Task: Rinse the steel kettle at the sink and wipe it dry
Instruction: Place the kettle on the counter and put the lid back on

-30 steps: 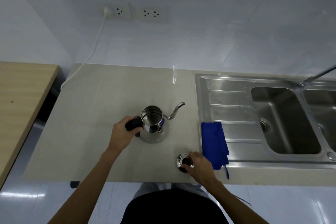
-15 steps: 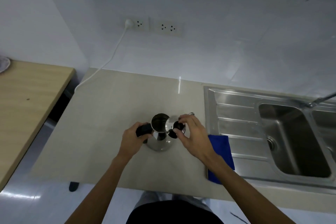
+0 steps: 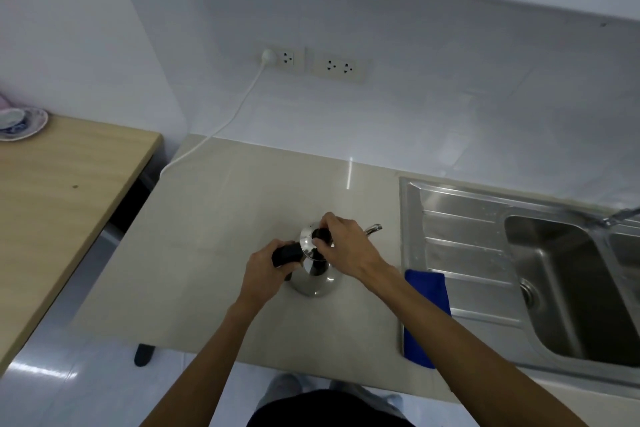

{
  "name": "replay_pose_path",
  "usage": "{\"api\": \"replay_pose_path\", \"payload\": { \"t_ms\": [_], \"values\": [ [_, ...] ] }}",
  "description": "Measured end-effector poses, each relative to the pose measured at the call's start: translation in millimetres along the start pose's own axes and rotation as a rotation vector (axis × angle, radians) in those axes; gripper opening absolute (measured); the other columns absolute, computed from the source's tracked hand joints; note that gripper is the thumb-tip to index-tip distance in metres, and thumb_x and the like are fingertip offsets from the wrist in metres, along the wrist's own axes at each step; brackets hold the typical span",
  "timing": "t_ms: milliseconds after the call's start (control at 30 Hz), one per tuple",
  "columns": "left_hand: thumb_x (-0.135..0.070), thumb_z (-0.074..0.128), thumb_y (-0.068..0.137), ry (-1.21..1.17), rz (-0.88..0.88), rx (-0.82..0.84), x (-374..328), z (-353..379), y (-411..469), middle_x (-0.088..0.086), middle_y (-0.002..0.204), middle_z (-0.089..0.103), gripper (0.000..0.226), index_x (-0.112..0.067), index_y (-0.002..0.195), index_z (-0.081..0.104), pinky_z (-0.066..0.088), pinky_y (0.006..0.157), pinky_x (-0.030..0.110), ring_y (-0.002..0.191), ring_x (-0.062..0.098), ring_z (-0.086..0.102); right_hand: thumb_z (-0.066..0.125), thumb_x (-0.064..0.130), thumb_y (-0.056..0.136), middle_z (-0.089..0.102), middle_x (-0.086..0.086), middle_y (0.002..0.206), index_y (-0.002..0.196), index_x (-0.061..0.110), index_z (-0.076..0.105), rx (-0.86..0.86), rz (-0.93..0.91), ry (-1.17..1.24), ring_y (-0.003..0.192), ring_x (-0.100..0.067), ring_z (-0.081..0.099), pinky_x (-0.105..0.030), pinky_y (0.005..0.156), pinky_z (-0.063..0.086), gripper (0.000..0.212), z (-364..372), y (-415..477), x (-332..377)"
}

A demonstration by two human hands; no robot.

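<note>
Beige countertop (image 3: 221, 218) against white tiled wall, steel sink (image 3: 460, 253) at right, wooden table (image 3: 62, 191) at left with plate (image 3: 24, 123) at far edge. Steel kettle (image 3: 313, 274) upright on counter, well left of sink bowl, spout (image 3: 373, 228) pointing toward sink. Left hand (image 3: 263, 270) wrapped round black handle (image 3: 287, 253). Right hand (image 3: 346, 246) over kettle top, fingertips pinched on black lid knob (image 3: 320, 236), lid (image 3: 308, 241) seated or nearly seated on opening; cannot tell which. Blue cloth (image 3: 427, 291) draped over sink edge just right of right forearm, partly hidden by it.

Progress guess: late stage or wrap-up, lid going on, kettle parked away from sink. Droplets on drainboard suggest water used, but rinse and wipe not confirmable. Kettle surface too small and glary to judge wet or dry. Tap (image 3: 620, 215) cut off at right edge, no running water seen. Second sink bowl mostly out of frame. White cord (image 3: 221, 125) from wall socket (image 3: 282, 57) drops behind counter, end hidden.
</note>
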State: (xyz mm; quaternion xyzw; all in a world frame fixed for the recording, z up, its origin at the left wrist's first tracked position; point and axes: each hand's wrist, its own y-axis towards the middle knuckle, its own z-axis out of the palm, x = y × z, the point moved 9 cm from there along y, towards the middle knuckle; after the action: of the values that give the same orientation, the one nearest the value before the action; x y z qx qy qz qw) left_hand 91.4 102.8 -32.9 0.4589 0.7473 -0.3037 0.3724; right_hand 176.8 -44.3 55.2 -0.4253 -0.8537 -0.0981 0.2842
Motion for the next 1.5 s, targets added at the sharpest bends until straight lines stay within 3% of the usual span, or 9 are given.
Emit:
{"api": "replay_pose_path", "payload": {
  "t_ms": [233, 367, 600, 733, 900, 1033, 1300, 1433, 1500],
  "values": [
    [-0.017, 0.086, 0.072, -0.019, -0.032, 0.017, 0, 0, -1, -0.016, 0.079, 0.067, 0.033, -0.026, 0.097, 0.066, 0.042, 0.063, 0.006, 0.075, -0.011, 0.061, 0.060, 0.025, 0.094, 0.068, -0.013, 0.093, 0.107, 0.007, 0.052, -0.004, 0.031, 0.025, 0.079, -0.029, 0.062, -0.033, 0.065, 0.044, 0.024, 1, -2, 0],
    [-0.015, 0.086, 0.071, -0.029, -0.033, 0.014, 0, -1, -1, -0.017, 0.076, 0.070, 0.035, -0.027, 0.098, 0.067, 0.042, 0.063, 0.005, 0.075, -0.008, 0.063, 0.060, 0.024, 0.095, 0.067, -0.016, 0.086, 0.105, 0.007, 0.049, 0.002, 0.040, 0.008, 0.075, -0.033, 0.062, -0.033, 0.062, 0.042, 0.023, 2, -1, -1],
    [-0.012, 0.086, 0.070, -0.052, -0.026, 0.015, -3, -1, -2, -0.034, 0.081, 0.066, 0.038, -0.030, 0.096, 0.064, 0.041, 0.064, 0.005, 0.073, -0.010, 0.062, 0.059, 0.023, 0.095, 0.061, -0.016, 0.087, 0.103, 0.007, 0.047, 0.066, 0.102, -0.033, 0.072, -0.031, 0.058, -0.029, 0.052, 0.036, 0.022, 4, 4, -3],
    [-0.014, 0.087, 0.071, -0.051, -0.016, 0.009, -1, 0, -2, -0.017, 0.077, 0.070, 0.037, -0.024, 0.100, 0.068, 0.042, 0.065, 0.005, 0.076, -0.008, 0.063, 0.057, 0.021, 0.096, 0.059, -0.017, 0.088, 0.103, 0.007, 0.046, 0.095, 0.115, -0.074, 0.073, -0.031, 0.057, -0.026, 0.046, 0.031, 0.020, 6, 7, -2],
    [-0.009, 0.085, 0.073, -0.070, -0.015, 0.005, -3, 0, -3, -0.015, 0.084, 0.069, 0.037, -0.023, 0.102, 0.067, 0.043, 0.064, 0.004, 0.074, -0.010, 0.063, 0.057, 0.019, 0.097, 0.049, -0.012, 0.084, 0.096, 0.012, 0.036, 0.116, 0.112, -0.126, 0.064, -0.022, 0.046, -0.024, 0.045, 0.028, 0.022, 5, 6, 3],
    [-0.007, 0.083, 0.075, -0.078, -0.008, 0.010, -6, -1, -4, -0.014, 0.086, 0.069, 0.037, -0.023, 0.103, 0.066, 0.044, 0.065, 0.004, 0.076, -0.010, 0.063, 0.056, 0.017, 0.097, 0.047, -0.012, 0.085, 0.098, 0.011, 0.039, 0.131, 0.096, -0.141, 0.068, -0.025, 0.049, -0.029, 0.052, 0.037, 0.018, 9, 7, 6],
    [-0.007, 0.082, 0.075, -0.085, -0.011, 0.011, -8, -1, -8, -0.014, 0.087, 0.070, 0.037, -0.023, 0.104, 0.067, 0.044, 0.065, 0.004, 0.077, -0.009, 0.064, 0.055, 0.017, 0.097, 0.045, -0.013, 0.088, 0.106, 0.007, 0.044, 0.136, 0.087, -0.131, 0.074, -0.028, 0.050, -0.034, 0.059, 0.038, 0.018, 9, 7, 6],
    [-0.006, 0.083, 0.074, -0.060, 0.003, 0.009, -8, -1, -7, -0.025, 0.080, 0.069, 0.039, -0.026, 0.102, 0.065, 0.044, 0.065, 0.004, 0.076, -0.009, 0.064, 0.056, 0.019, 0.095, 0.057, -0.016, 0.092, 0.106, 0.007, 0.045, 0.104, 0.098, -0.101, 0.078, -0.032, 0.058, -0.041, 0.064, 0.051, 0.020, 10, 8, 0],
    [-0.006, 0.083, 0.075, -0.034, 0.026, -0.001, -10, -2, -8, -0.021, 0.080, 0.069, 0.039, -0.025, 0.103, 0.064, 0.044, 0.066, 0.003, 0.078, -0.012, 0.063, 0.060, 0.024, 0.093, 0.064, -0.015, 0.092, 0.107, 0.008, 0.047, 0.071, 0.078, -0.049, 0.078, -0.032, 0.062, -0.044, 0.068, 0.056, 0.025, 9, 5, -4]
  ]
}}
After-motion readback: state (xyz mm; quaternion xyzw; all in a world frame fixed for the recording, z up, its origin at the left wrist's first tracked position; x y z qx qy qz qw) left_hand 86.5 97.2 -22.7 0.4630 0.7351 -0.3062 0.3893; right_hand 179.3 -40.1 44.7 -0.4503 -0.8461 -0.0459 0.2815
